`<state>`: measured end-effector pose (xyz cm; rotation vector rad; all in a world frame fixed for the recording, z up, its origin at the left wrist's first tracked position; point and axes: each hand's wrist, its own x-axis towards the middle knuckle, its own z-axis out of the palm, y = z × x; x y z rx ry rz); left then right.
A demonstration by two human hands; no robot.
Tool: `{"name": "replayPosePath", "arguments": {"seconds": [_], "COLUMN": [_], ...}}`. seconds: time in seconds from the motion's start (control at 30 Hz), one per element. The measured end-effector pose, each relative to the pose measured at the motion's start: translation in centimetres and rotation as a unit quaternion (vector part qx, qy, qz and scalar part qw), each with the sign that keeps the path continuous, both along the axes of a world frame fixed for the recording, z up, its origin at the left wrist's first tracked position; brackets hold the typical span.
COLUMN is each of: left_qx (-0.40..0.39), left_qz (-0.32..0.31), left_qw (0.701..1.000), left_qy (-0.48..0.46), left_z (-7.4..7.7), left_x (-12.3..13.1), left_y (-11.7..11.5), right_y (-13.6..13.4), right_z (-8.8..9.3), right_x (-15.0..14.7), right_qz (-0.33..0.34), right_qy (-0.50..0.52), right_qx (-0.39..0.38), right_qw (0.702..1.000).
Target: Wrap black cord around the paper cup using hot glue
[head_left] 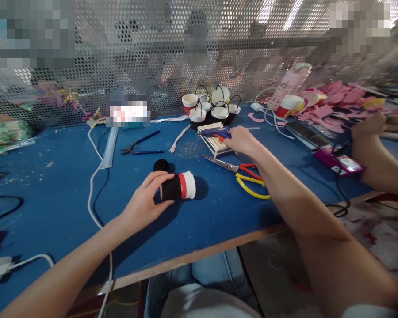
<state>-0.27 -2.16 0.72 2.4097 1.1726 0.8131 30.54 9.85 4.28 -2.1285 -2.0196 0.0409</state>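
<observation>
My left hand point(148, 197) is wrapped round a paper cup point(188, 185) lying on its side just above or on the blue table. Black material covers the cup's base end; a red band and the white rim show at the right. Close behind that hand is a round black piece point(161, 165). Farther off, my right hand point(241, 140) grips a blue glue gun point(215, 132) with an orange trigger, its nozzle pointing left. The gun is over a small rack of pale wooden sticks point(215, 145). Scissors point(234, 168) with red and yellow handles lie below my right forearm.
Black-wrapped cups with wire handles point(220, 113) stand at the back. Pliers point(142, 148), a glue stick bundle point(110, 148) and a white cable point(91, 185) lie left. Rightward are a phone point(308, 134), pink pieces point(338, 99) and another person's arm point(381, 157).
</observation>
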Motion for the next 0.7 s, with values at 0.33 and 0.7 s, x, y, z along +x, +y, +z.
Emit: {"name": "replayPosePath", "arguments": {"seconds": [0.33, 0.7], "left_qx": [0.032, 0.099], "left_qz": [0.005, 0.011], "left_qw": [0.999, 0.994], "left_qy": [0.004, 0.055], "left_z": [-0.2, -0.5], "left_x": [-0.1, -1.4], "left_y": [0.4, 1.8], "right_y": [-1.3, -9.1], "right_z": [-0.8, 1.0], "right_x": [0.1, -4.4], "right_qz": [-0.046, 0.145], "right_qy": [0.195, 0.393], "right_qx": [0.146, -0.108], "right_qw": [0.969, 0.902]}}
